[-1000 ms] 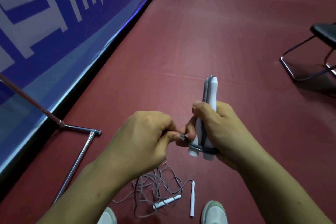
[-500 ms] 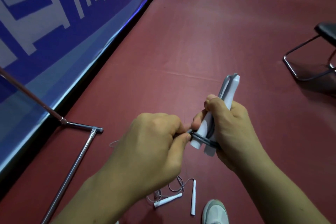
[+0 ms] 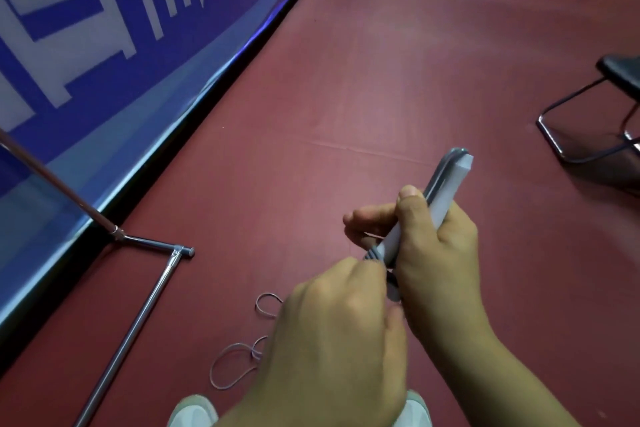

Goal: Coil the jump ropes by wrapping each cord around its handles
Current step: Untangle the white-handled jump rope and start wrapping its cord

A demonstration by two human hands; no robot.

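Red floor (image 3: 381,62); handles (image 3: 446,191) in right hand (image 3: 440,263), cord (image 3: 374,254) in left hand (image 3: 332,340).

The dark red floor (image 3: 381,62) bears loose grey cord loops (image 3: 235,367) at lower centre, a chrome stand base (image 3: 138,322) at lower left and a chair frame (image 3: 568,135) at right.

Right hand (image 3: 440,253) grips white handles (image 3: 446,191), left hand (image 3: 339,333) pinches cord (image 3: 375,253)

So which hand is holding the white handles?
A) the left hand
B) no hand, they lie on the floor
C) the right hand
C: the right hand grips the white handles up off the floor, while the left hand curls its fingers at the cord wrapped round their lower end.
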